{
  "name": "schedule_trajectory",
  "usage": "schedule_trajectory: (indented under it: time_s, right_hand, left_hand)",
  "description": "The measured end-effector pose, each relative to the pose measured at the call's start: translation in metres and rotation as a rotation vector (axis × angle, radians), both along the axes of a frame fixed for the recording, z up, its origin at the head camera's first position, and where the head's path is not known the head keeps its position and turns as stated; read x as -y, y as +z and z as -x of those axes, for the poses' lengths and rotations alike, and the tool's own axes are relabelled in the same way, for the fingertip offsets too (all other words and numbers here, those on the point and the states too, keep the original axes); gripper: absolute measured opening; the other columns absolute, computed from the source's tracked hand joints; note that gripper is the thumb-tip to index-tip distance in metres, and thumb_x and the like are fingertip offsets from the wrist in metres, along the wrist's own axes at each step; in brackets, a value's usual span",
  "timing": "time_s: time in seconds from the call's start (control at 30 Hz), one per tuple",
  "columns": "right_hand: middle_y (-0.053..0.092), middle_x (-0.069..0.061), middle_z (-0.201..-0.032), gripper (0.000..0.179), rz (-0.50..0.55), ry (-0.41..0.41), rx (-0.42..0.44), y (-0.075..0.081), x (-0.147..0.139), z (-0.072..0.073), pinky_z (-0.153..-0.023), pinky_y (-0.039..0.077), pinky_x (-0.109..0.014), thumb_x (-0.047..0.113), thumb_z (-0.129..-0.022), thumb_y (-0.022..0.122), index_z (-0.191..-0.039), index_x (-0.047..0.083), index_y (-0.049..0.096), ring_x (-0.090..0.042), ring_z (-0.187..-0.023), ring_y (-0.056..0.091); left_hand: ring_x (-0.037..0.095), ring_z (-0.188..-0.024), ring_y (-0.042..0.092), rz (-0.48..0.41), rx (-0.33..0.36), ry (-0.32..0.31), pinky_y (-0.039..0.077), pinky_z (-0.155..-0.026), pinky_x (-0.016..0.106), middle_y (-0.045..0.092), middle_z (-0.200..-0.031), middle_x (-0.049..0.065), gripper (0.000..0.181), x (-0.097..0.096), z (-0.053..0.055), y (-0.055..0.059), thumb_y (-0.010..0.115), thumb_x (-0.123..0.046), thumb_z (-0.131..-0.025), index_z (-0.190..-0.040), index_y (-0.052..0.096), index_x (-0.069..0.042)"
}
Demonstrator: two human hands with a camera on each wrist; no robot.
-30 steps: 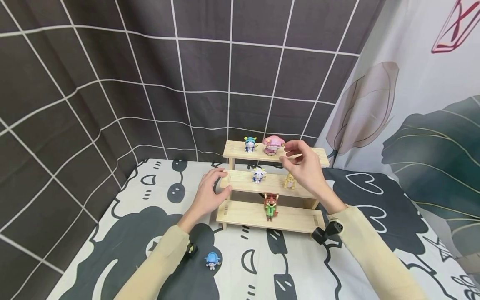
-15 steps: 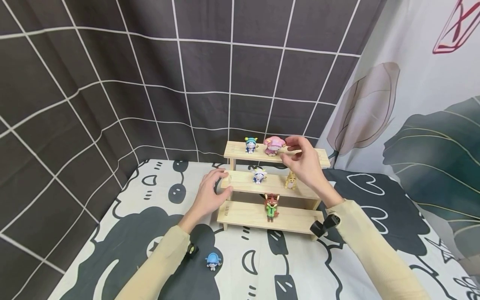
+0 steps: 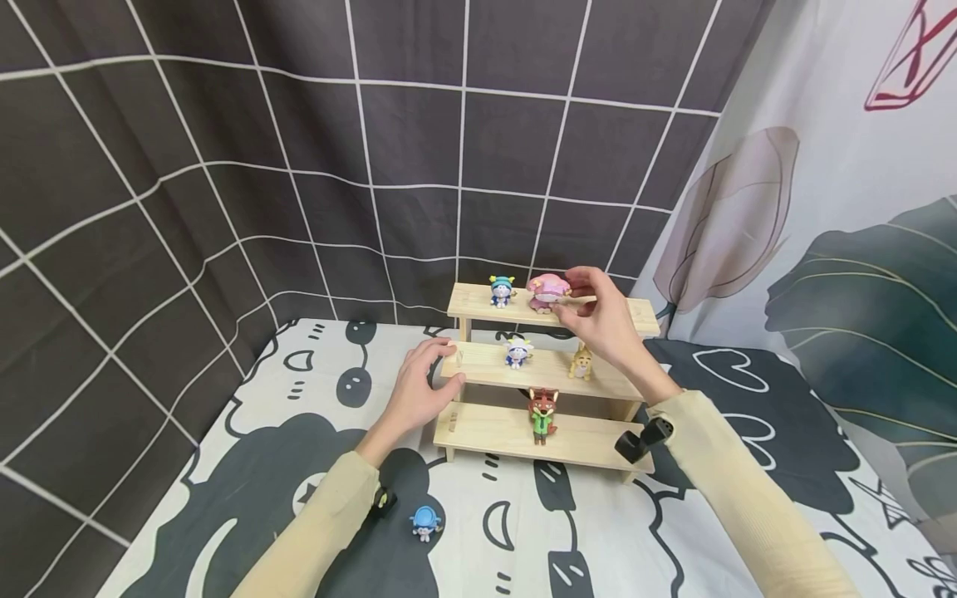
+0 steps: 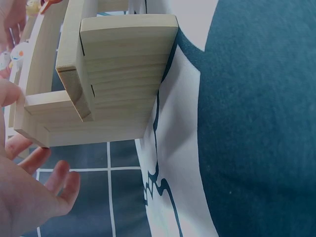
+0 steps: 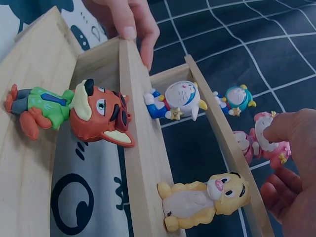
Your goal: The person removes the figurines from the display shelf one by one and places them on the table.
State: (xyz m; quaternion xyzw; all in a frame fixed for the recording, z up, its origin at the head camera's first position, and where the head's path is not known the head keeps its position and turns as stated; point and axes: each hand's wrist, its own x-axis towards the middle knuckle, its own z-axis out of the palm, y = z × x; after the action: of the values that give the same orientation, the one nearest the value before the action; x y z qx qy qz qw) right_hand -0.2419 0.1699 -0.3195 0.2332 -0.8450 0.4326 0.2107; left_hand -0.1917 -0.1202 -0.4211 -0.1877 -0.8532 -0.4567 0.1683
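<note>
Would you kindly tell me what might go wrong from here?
The pink figure, pinched by the right hand, might bump the teal-hatted figure beside it. The yellow figure stands one shelf below, so a lowered hand may topple it. A tug by the left hand on the wooden stand could tip figures.

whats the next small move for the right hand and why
Probably pinch the small, pink, big-headed figurine gently with the right hand: its thumb and fingers are right at the figurine, grip unclear, and the left hand holds the middle shelf of the pale wooden three-tier stand, which should steady it.
</note>
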Motion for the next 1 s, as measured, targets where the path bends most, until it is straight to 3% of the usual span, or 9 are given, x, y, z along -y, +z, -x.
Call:
schedule_trajectory:
  time_s: [0.5,0.77,1.0]
  right_hand:
    - [0.06,-0.02,-0.116,0.046,-0.028,0.034,0.04,0.002,0.006,0.009,-0.077,0.051,-0.03,-0.003,-0.082,0.075,-0.125,-0.005,0.056,-0.03,-0.099,0.06]
    - [0.06,-0.019,-0.115,0.048,-0.031,0.069,0.057,0.003,0.007,0.012,-0.082,0.053,-0.045,-0.003,-0.082,0.074,-0.126,-0.004,0.056,-0.03,-0.1,0.058]
    - [0.059,-0.019,-0.115,0.048,-0.046,0.079,0.069,0.005,0.009,0.013,-0.084,0.053,-0.045,-0.003,-0.082,0.074,-0.127,-0.003,0.055,-0.029,-0.101,0.057]
  left_hand:
    - [0.035,-0.127,0.047,-0.007,-0.009,0.003,0.042,-0.103,0.05,0.055,-0.139,0.014,0.042,0.0,0.0,0.0,0.073,-0.015,-0.085,-0.123,0.064,0.0]
    - [0.035,-0.127,0.047,-0.005,-0.009,0.006,0.042,-0.103,0.051,0.055,-0.139,0.013,0.041,0.0,0.0,-0.001,0.073,-0.015,-0.085,-0.123,0.064,-0.001]
    - [0.035,-0.128,0.047,-0.003,-0.005,0.01,0.041,-0.104,0.05,0.054,-0.14,0.013,0.041,-0.001,0.0,0.0,0.073,-0.015,-0.086,-0.123,0.064,-0.001]
